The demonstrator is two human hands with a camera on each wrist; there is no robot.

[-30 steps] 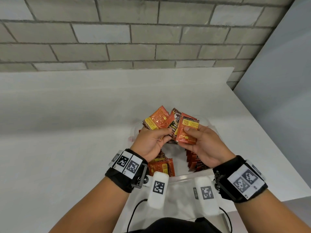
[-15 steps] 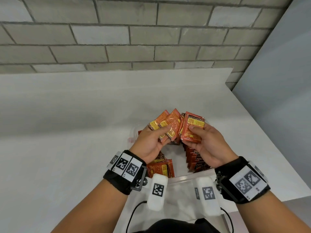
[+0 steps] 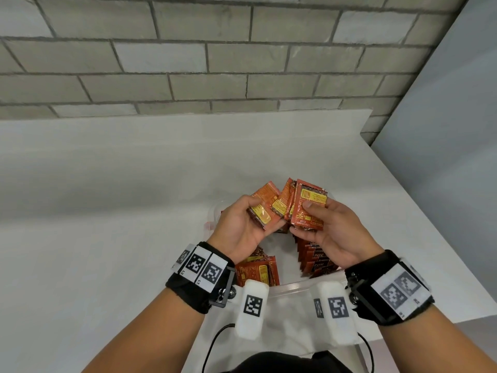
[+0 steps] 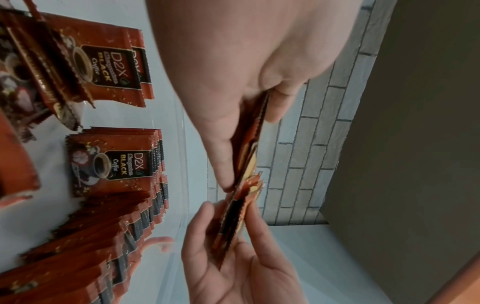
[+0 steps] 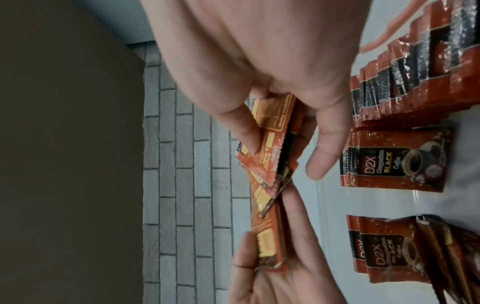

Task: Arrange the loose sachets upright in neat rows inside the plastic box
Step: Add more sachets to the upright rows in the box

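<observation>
Both hands hold a fan of orange-red coffee sachets above the clear plastic box [image 3: 295, 286]. My left hand [image 3: 250, 224] pinches a few sachets [image 3: 265, 205] between thumb and fingers, yellow labels facing me. My right hand [image 3: 322, 227] grips another small stack of sachets [image 3: 309, 208], thumb on its front; the two stacks overlap in the middle. Inside the box a row of upright sachets [image 3: 314, 258] stands on the right and a smaller row of sachets [image 3: 258, 270] on the left. The wrist views show the standing rows [image 4: 114, 164] [image 5: 394, 160] and the pinched sachets edge-on [image 4: 249, 156] [image 5: 275, 148].
The box sits near the front edge of a white table [image 3: 107, 211], whose right edge [image 3: 419, 200] lies close to it. A grey brick wall [image 3: 215, 55] runs behind. White cloth [image 3: 290, 324] lies below the box's near rim.
Both hands have drawn slightly closer together, and the left hand's sachets have closed from a wide fan into a tighter stack against the right hand's stack.
</observation>
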